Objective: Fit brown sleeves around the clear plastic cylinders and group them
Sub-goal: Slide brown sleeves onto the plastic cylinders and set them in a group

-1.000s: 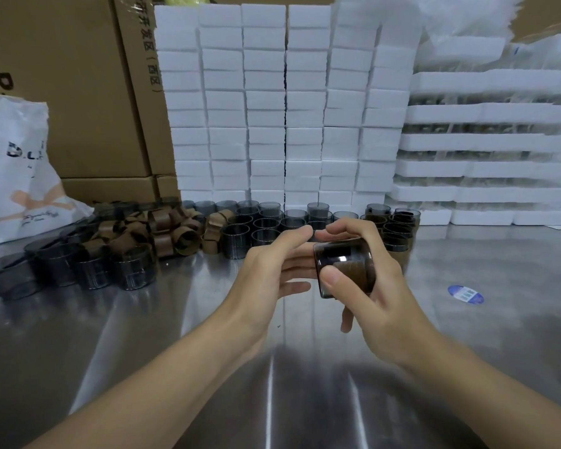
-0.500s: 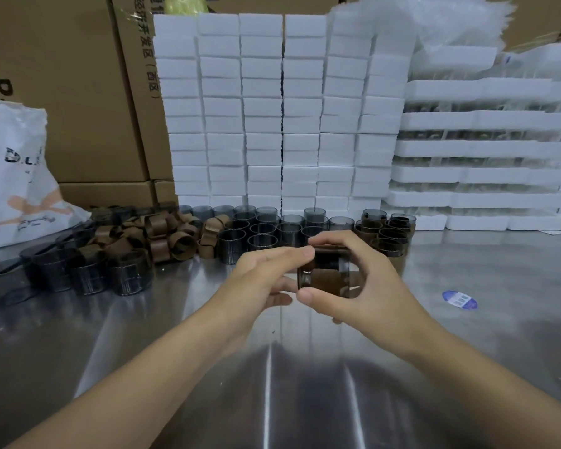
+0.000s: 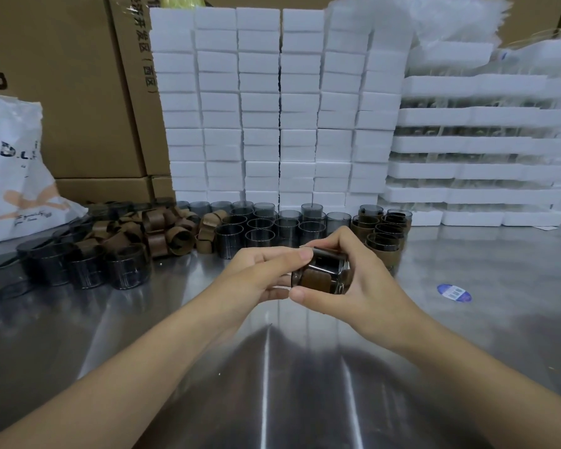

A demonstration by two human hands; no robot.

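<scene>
A clear plastic cylinder [image 3: 329,258] is held above the tabletop [image 3: 175,319], gripped by the right hand [image 3: 363,280] with thumb beneath and fingers over the top, its near edge pinched by the left hand [image 3: 259,273]. The brown sleeve [image 3: 314,278] should be seated squarely, edges level, before placement beside the sleeved group [image 3: 382,234].

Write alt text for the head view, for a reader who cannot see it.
The left hand and right hand grip a brown-sleeved clear cylinder above a steel table. Behind lie loose brown sleeves left, bare cylinders centre, sleeved cylinders right, before stacked white foam blocks.
</scene>
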